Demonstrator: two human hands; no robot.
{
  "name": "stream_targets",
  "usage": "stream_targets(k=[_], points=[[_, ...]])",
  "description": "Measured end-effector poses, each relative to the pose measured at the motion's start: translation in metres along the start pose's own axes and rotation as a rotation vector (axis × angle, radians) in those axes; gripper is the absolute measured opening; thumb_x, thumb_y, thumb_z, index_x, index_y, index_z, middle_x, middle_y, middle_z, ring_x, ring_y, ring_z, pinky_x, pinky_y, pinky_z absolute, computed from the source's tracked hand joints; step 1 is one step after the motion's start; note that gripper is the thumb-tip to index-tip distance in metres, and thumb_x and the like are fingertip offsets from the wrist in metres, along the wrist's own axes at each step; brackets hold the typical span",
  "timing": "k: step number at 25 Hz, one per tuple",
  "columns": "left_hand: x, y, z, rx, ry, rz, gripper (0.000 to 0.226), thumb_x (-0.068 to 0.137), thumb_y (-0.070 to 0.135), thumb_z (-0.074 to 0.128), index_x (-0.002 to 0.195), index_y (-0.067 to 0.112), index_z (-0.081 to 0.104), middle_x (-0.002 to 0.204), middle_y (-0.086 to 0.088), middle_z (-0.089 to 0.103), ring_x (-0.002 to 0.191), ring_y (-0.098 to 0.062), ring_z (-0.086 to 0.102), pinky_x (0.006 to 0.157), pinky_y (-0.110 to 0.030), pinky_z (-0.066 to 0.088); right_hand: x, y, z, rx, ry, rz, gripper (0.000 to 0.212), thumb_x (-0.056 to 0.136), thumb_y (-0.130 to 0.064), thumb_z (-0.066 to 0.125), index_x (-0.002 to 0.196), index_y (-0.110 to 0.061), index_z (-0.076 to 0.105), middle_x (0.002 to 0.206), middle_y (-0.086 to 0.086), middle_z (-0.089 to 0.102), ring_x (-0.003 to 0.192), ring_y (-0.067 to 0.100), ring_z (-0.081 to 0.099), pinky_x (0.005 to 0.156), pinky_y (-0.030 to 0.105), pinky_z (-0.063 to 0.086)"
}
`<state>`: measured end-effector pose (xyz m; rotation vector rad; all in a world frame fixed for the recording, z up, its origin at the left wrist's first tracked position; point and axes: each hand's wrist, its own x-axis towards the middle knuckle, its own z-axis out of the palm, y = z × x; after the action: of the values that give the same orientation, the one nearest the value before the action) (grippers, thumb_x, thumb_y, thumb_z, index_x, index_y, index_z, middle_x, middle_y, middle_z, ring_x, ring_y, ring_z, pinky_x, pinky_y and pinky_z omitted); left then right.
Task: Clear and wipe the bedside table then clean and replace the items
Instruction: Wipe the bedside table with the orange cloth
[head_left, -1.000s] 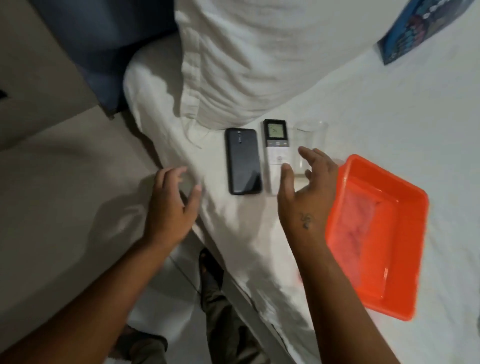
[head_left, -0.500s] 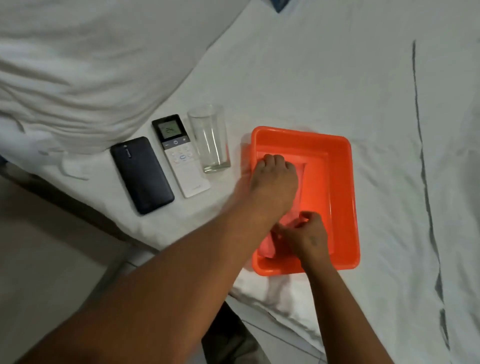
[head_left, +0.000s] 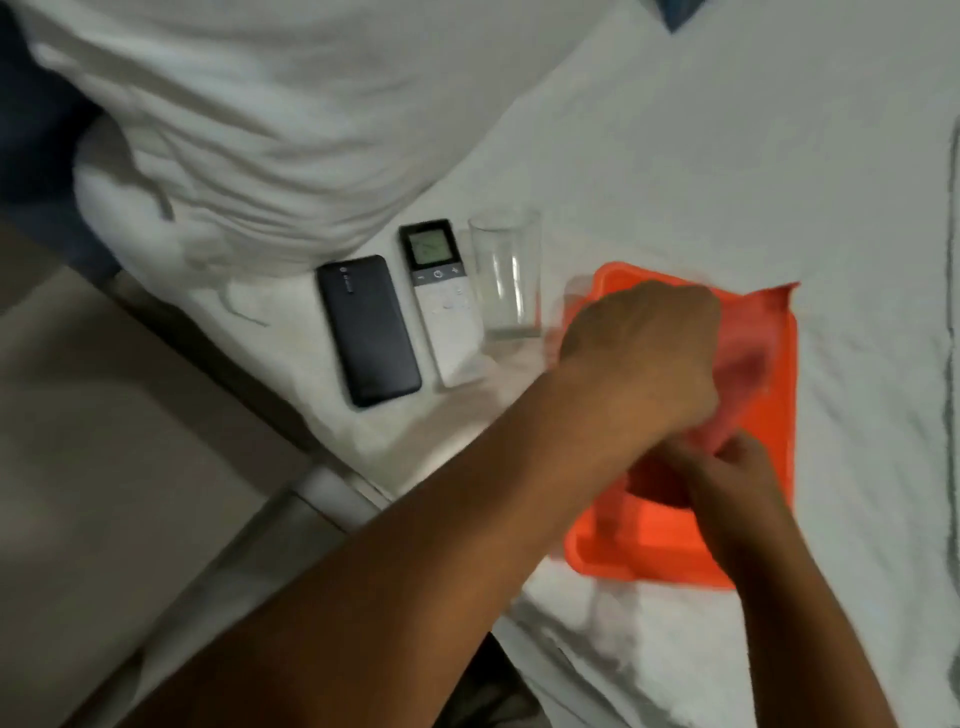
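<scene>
An orange plastic basin (head_left: 779, 415) sits on the white bed sheet. Over it both my hands grip a pinkish-red cloth (head_left: 740, 379): my left hand (head_left: 644, 358) is closed on its upper part, my right hand (head_left: 727, 478) pinches its lower end. To the left of the basin, in a row on the sheet, stand a clear empty glass (head_left: 506, 275), a white remote with a lit display (head_left: 439, 301) and a dark phone (head_left: 366, 330) lying face down. The frame is motion-blurred.
A large white pillow (head_left: 270, 119) lies behind the three items. The beige bedside table top (head_left: 104, 441) fills the lower left, below the bed's edge. White sheet stretches to the right of the basin.
One second ago both hands hovered open near the phone and remote. They moved right into the basin and took hold of the cloth, which is now raised above the basin floor.
</scene>
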<state>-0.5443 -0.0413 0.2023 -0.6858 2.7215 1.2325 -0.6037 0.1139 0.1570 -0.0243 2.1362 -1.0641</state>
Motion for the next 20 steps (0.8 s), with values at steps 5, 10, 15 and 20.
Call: stream_targets(k=[5,10,15,20], points=[[-0.122,-0.105,-0.067,-0.691,0.242,-0.213,0.023,0.068,0.024,0.069,0.087,0.014,0.062,0.074,-0.001,0.067,0.068,-0.019,0.065,0.057,-0.028,0.049,-0.065,-0.072,0.075,-0.322,-0.401,-0.336,0.026,0.072,0.000,0.080,0.093,-0.012,0.072,0.073,0.001,0.078,0.057,0.008,0.073,0.049,0.020,0.057],[-0.227,-0.239,-0.059,-0.785,0.521,-0.611,0.037,0.053,0.024,0.077,0.087,0.014,0.065,0.076,-0.003,0.071,0.063,-0.010,0.061,0.059,-0.037,0.055,-0.089,-0.038,0.206,-0.467,-0.750,-0.342,0.016,0.087,-0.008,0.075,0.100,-0.016,0.069,0.078,0.001,0.077,0.064,0.011,0.070,0.058,0.033,0.058],[-0.260,-0.376,0.028,-0.618,0.685,-0.986,0.044,0.061,0.015,0.082,0.103,0.015,0.068,0.093,0.000,0.069,0.092,-0.024,0.069,0.073,-0.022,0.045,-0.066,0.075,0.348,-0.683,-0.693,-0.288,0.014,0.080,-0.019,0.075,0.077,-0.019,0.061,0.079,0.010,0.072,0.071,0.026,0.070,0.070,0.049,0.061],[-0.247,-0.440,0.059,-0.468,0.676,-0.978,0.044,0.068,0.006,0.074,0.112,0.009,0.068,0.111,-0.011,0.074,0.105,-0.028,0.068,0.084,-0.025,0.049,-0.035,0.128,0.413,-0.680,-0.590,-0.122,0.016,0.087,-0.012,0.073,0.100,-0.005,0.067,0.087,0.009,0.068,0.080,0.024,0.064,0.081,0.039,0.058]])
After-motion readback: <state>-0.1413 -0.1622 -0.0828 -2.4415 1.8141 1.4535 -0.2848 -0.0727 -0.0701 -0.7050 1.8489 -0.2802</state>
